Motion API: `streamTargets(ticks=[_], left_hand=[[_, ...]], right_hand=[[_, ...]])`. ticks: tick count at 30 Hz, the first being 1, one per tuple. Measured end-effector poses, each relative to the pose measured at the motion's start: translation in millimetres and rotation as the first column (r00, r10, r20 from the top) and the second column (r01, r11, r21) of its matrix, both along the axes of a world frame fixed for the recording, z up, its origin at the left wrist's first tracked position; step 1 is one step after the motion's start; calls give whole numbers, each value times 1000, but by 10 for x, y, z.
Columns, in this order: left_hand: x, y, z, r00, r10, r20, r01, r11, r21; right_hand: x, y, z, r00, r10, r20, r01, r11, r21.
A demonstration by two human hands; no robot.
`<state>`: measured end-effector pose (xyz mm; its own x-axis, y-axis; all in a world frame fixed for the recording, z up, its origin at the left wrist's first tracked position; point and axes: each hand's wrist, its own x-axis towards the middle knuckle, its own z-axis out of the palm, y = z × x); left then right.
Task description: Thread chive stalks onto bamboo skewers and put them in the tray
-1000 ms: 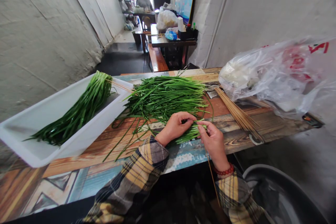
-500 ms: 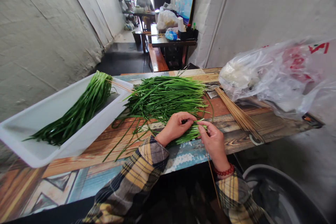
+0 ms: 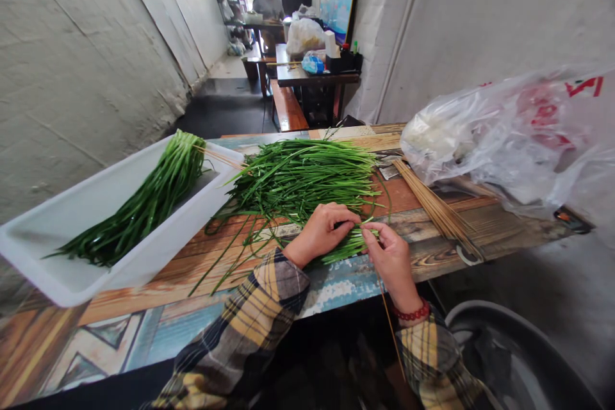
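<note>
Both hands are closed around the pale stem ends of a small bunch of garlic chives [image 3: 350,247] near the table's front edge. My left hand [image 3: 325,230] pinches the stems from the left. My right hand [image 3: 390,255] grips them from the right, with a thin bamboo skewer [image 3: 390,320] running down from under its fingers past the edge. Its upper end is hidden by the hand. Just beyond lies a large pile of loose chives [image 3: 307,173]. At the left, a white plastic tray [image 3: 43,237] holds chives [image 3: 148,205] threaded on skewers that rest over its rim.
Loose bamboo skewers [image 3: 435,205] lie right of the pile, beside a clear plastic bag [image 3: 500,141]. A grey tub [image 3: 519,346] stands below the table at the right. Farther back are another table [image 3: 317,79], a bench [image 3: 288,106] and a seated person [image 3: 268,5].
My hands and the chives are almost still, with only slight finger movement. The person in the background has shifted a little to the right.
</note>
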<state>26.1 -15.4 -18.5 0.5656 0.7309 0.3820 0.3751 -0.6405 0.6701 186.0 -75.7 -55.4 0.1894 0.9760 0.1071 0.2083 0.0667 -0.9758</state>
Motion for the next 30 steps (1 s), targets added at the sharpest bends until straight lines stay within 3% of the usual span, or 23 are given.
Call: streamTargets(ticks=[13,22,26,30], left_hand=[[-7,-17,19,999,22,-41,-22,1000,-9],[0,-37,63,995,-26,-96,28,999,27],[0,-23,56,998,-54,-45,55,998,9],[-13,14,33,996,68,53,-67,998,-11]], right_hand=[[-16,-2,-44,998,-32,-47,34,999,41],[-22,13,-39,992,-5,-126,12,998,58],[-26,16,-22,990,12,-144,-9,1000,24],[-15,2,-6,989,-3,-149,4,1000,5]])
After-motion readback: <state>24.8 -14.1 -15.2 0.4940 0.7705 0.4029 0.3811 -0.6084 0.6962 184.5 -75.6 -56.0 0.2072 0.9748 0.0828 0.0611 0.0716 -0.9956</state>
